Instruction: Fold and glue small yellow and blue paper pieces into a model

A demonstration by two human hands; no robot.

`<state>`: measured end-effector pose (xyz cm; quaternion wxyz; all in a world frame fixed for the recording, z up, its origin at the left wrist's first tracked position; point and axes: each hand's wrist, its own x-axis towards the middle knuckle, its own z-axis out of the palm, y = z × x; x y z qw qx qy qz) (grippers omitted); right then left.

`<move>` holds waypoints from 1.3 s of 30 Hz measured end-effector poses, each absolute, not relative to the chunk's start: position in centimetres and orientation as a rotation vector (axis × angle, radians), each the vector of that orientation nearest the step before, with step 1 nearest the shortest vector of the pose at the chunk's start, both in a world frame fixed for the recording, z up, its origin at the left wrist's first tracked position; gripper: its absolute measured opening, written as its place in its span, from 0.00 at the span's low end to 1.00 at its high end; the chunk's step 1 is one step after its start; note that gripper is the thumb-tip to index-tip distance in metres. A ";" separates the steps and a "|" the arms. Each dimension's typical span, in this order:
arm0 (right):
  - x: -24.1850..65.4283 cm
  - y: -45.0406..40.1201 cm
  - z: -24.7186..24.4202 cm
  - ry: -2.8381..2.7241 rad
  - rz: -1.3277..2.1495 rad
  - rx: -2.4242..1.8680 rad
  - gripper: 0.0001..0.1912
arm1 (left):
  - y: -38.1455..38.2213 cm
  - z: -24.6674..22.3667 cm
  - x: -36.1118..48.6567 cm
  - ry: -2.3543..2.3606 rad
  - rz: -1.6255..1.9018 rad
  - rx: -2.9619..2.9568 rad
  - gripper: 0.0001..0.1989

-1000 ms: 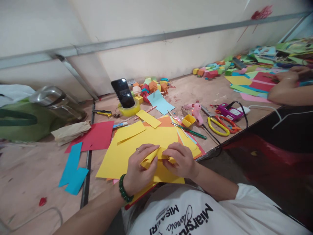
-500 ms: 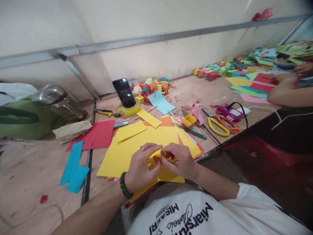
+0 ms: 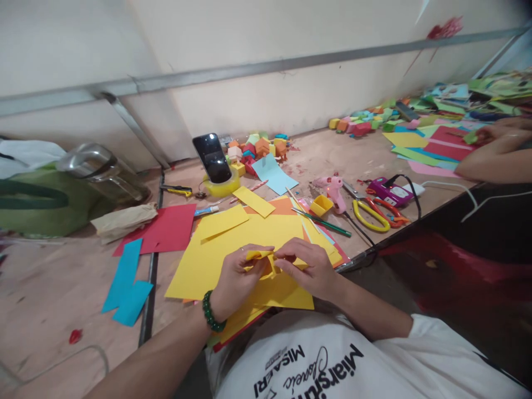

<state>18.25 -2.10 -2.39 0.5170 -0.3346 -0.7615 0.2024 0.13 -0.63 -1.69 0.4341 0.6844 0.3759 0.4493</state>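
Note:
A small folded yellow paper piece (image 3: pixel 268 269) is between my two hands, above a large yellow sheet (image 3: pixel 199 266). My left hand (image 3: pixel 239 277), with a green bead bracelet at the wrist, is closed on its left side. The fingertips of my right hand (image 3: pixel 305 266) pinch its right edge. Fingers partly cover the piece, so its full shape is hidden. Beyond my hands lie a yellow strip (image 3: pixel 254 201) and a folded yellow piece (image 3: pixel 222 223). A small yellow paper box (image 3: pixel 321 205) stands beside a pink glue gun (image 3: pixel 334 194).
A phone (image 3: pixel 211 157) leans in a tape roll (image 3: pixel 222 185) near paper cubes (image 3: pixel 261 147). Yellow-handled scissors (image 3: pixel 372 216) and a purple power strip (image 3: pixel 390 191) are at right. Another person's hand (image 3: pixel 494 133) is far right; a bottle (image 3: pixel 103 172) is left.
The folded yellow piece has turned between my fingers, and my left fingers have shifted around it. At far right, the other person's hand has moved and now has a green piece at its fingertips.

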 end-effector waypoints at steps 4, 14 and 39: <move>18.4 -1.9 -2.3 -1.814 0.474 -0.825 0.04 | -0.6 -1.3 0.3 0.969 1.090 1.663 0.09; 18.1 -1.8 -0.6 -1.881 0.695 -1.009 0.04 | -0.6 -1.3 0.0 1.095 1.060 2.018 0.06; 17.5 0.0 -0.2 -1.821 0.720 -1.050 0.06 | 0.0 -0.3 -0.2 1.197 0.683 2.154 0.12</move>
